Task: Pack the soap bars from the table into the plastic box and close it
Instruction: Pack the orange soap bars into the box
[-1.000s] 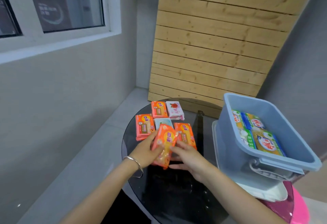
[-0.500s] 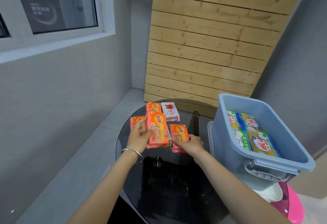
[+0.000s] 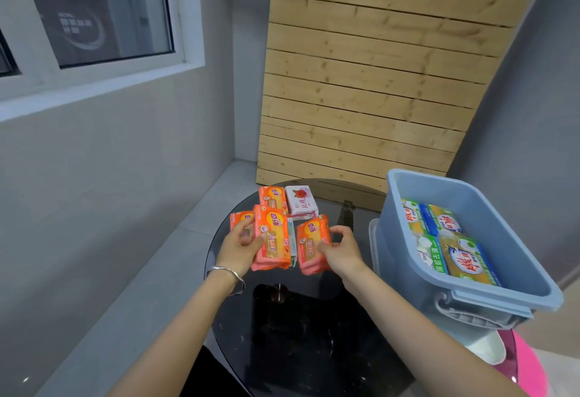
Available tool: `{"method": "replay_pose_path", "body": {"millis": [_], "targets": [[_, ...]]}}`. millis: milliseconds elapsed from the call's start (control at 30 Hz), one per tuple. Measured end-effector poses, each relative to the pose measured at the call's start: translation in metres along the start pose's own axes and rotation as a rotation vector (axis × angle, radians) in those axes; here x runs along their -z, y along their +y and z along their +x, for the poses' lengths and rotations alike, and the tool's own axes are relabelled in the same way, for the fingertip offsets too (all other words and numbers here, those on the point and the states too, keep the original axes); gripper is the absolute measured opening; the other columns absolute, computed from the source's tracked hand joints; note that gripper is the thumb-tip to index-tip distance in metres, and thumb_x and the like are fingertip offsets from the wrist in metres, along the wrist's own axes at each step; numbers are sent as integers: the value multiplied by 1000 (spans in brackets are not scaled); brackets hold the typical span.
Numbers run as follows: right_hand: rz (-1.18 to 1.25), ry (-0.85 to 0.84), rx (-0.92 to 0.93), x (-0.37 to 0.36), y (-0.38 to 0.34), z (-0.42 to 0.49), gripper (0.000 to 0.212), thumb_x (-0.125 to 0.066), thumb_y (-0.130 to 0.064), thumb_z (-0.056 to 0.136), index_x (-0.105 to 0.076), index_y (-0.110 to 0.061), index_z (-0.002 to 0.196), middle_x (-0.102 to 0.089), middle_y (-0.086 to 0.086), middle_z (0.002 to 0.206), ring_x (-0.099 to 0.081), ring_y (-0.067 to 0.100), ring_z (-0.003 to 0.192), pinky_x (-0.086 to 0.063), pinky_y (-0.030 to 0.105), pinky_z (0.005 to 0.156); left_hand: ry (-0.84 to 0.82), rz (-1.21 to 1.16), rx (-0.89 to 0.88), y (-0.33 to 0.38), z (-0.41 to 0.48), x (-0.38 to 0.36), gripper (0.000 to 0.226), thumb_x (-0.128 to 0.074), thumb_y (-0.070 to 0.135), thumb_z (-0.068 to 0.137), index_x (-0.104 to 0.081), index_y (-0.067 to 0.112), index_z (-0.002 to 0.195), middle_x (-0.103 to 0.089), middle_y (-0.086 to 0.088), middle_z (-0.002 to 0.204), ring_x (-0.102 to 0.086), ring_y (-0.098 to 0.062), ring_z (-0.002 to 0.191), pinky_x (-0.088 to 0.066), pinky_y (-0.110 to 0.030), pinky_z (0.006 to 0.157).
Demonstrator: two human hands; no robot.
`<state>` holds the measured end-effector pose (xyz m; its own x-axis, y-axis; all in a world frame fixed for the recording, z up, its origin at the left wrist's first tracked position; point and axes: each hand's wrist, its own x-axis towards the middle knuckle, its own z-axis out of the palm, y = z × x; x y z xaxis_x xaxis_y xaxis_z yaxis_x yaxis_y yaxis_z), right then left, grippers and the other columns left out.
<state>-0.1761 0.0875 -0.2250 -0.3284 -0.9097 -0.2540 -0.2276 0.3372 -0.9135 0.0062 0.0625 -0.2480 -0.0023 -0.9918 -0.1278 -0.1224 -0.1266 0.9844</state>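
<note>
Obs: left hand (image 3: pixel 240 244) grasps 1 orange soap pack (image 3: pixel 272 239) along its left edge, thumb on the printed face, pack lifted and tilted above the bench (image 3: pixel 307 318). The right hand (image 3: pixel 343 252) grips a 2nd orange pack (image 3: pixel 312 241) at its right side, fingers curled round the edge; cannot tell whether this one has cleared the bench

Handling (judgement): glossy film wrap, so probably slippery. The contents look stiff and blocky, and the packs are thick, so moderately heavy for their size and not fragile. Best held across the short width, thumb opposing fingers on the firm body, not by the loose crimped film at the ends

Count, outside the box:
- orange: 4 in all, 2 in the hands, a 3rd orange pack (image 3: pixel 272 197) at the far side, a 4th orange pack (image 3: pixel 240 217) partly behind the left hand
- rose-printed pack (image 3: pixel 300 200): 1, touching the 3rd orange pack
- teal pack (image 3: pixel 292 239): 1, mostly hidden between the 2 held packs

Count, inside: plastic box (image 3: pixel 502 224), blue, open, just right of the bench, holds 4 green-and-yellow packs (image 3: pixel 464 258) lying flat

A pale tray-like piece (image 3: pixel 373 239) sits under the box, likely its lid; 6 packs left to load
</note>
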Motion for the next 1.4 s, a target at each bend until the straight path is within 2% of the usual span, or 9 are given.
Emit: {"method": "replay_pose_path", "body": {"millis": [100,200,267,433,533,733,1000,1200,1400], "targets": [[5,4,153,15,-24,-14,41,-55,-12,93,-39,-18,130,-55,-3,96,-58,11,84,-48,17,60,31,-4,-19,8,1,-3,47,-60,21,88,-45,20,133,-68,-13,110,-67,-16,77,-52,-24,61],[100,21,250,38,-54,-27,44,-59,-11,90,-42,-19,130,-61,5,109,-62,21,99,-54,27,74,43,-115,-41,31,2,-12,45,-59,20,89,-46,20,131,-68,-15,108,-67,-21,78,-54,-30,65],[244,-9,238,57,-71,-31,44,-61,-10,89,-44,-18,129,-65,8,109,-65,24,97,-55,38,86,21,-198,-55,53,1,-21,45,-59,18,89,-45,20,132,-68,-14,104,-68,-22,78,-55,-32,64],[491,-22,155,127,-90,-22,39,-57,-9,91,-51,-16,129,-67,10,102,-65,17,76,-54,31,75,-78,-220,-117,106,-4,-51,45,-59,17,89,-46,22,132,-68,-13,101,-68,-14,69,-55,-21,49],[393,103,131,168,-81,-1,43,-60,-10,89,-51,-14,131,-68,7,98,-66,18,78,-54,33,72,-125,-200,-123,122,-3,-72,45,-59,18,89,-46,26,132,-71,-5,88,-69,-12,56,-58,-30,47],[279,174,-89,200,-44,45,39,-57,-7,91,-51,-8,130,-64,15,119,-64,28,97,-53,37,72,-139,-147,-138,130,-4,-106,44,-59,24,89,-47,29,131,-73,6,71,-68,-29,77,-49,-60,84],[48,108,-94,189,-26,60,41,-69,-22,84,-56,-12,121,-67,12,114,-65,28,102,-53,38,83,-145,-84,-150,132,-2,-121,47,-58,28,89,-45,30,134,-70,7,83,-70,-11,73,-54,-39,71],[-230,91,5,196,-24,55,16,-68,-35,83,-64,-20,79,-71,4,92,-69,23,91,-55,32,80,-196,-137,-140,137,-5,-137,45,-57,25,90,-46,28,133,-71,-1,90,-69,-20,83,-54,-32,66],[-208,182,82,219,-31,57,34,-50,-33,95,-66,-7,110,-67,7,106,-61,22,97,-47,30,81,-271,-165,-132,147,-6,-164,43,-60,23,88,-49,28,129,-72,-8,95,-70,-22,87,-56,-36,79]]}}
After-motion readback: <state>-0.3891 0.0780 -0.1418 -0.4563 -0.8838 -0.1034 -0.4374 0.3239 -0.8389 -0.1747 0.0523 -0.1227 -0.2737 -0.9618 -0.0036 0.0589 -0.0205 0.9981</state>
